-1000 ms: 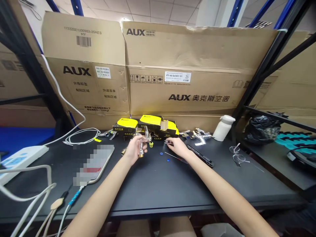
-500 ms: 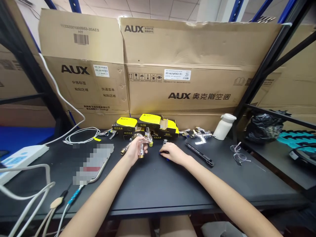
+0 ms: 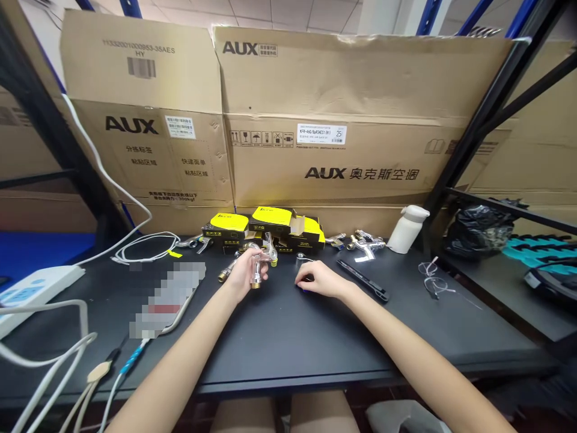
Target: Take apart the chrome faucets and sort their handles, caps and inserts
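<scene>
A chrome faucet (image 3: 256, 276) with a brass-coloured threaded end is held in my left hand (image 3: 243, 275), its fingers wrapped round the body. Its lever points up, and a small yellow-green part (image 3: 273, 263) shows at its right side. Another chrome fitting (image 3: 224, 275) with a brass end lies left of that hand. My right hand (image 3: 315, 279) is closed low over the table, thumb and fingertips pressed together. A sliver of blue shows under those fingertips; what it belongs to is hidden. Just beyond them lies a small chrome piece (image 3: 301, 257).
Yellow-and-black boxes (image 3: 270, 218) are stacked at the back against the cardboard. More chrome faucets (image 3: 366, 245) and a white bottle (image 3: 408, 230) stand right of them. A black box cutter (image 3: 363, 281), glasses (image 3: 435, 279), a phone (image 3: 169, 300) and a power strip (image 3: 40, 294) also lie here.
My right hand has shifted very slightly, its fingertips still close to the table. The left hand keeps the faucet in nearly the same place. The whole view has moved a little.
</scene>
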A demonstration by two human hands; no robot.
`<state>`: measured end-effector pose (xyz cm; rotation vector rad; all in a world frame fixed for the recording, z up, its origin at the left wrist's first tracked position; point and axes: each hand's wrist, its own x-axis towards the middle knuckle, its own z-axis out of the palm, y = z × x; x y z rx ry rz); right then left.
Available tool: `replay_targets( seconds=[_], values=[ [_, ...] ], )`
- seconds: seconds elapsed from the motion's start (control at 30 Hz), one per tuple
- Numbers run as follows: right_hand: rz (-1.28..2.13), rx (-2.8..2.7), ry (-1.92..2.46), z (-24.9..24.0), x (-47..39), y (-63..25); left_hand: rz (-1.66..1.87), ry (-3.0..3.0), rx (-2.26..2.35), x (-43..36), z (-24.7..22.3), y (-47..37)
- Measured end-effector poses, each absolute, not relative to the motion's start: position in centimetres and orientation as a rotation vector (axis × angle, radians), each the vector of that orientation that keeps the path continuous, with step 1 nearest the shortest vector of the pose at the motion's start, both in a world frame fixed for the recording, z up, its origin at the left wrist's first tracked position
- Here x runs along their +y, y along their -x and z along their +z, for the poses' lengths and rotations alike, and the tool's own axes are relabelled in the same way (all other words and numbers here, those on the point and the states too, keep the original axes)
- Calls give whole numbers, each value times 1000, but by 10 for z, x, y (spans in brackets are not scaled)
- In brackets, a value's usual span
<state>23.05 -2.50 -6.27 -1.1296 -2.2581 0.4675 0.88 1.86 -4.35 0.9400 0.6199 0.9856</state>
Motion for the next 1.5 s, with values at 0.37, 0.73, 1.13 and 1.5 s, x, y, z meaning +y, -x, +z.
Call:
replay_targets(
  seconds=[0.37,0.73,1.13,1.5],
  values=[
    [826,-1821,1225,-58,-23,-224,868,-1157,617,13,-50,-15],
    [1956,-805,927,-51,-34,-211,944,-1413,554,0,-51,-25],
    [1600,-1244,938,-58,-37,-206,909,-1441,702,-1,-51,-28],
    [284,-1599,1159,-58,-33,-214,742,-1243,675,1,-50,-25]
  ],
)
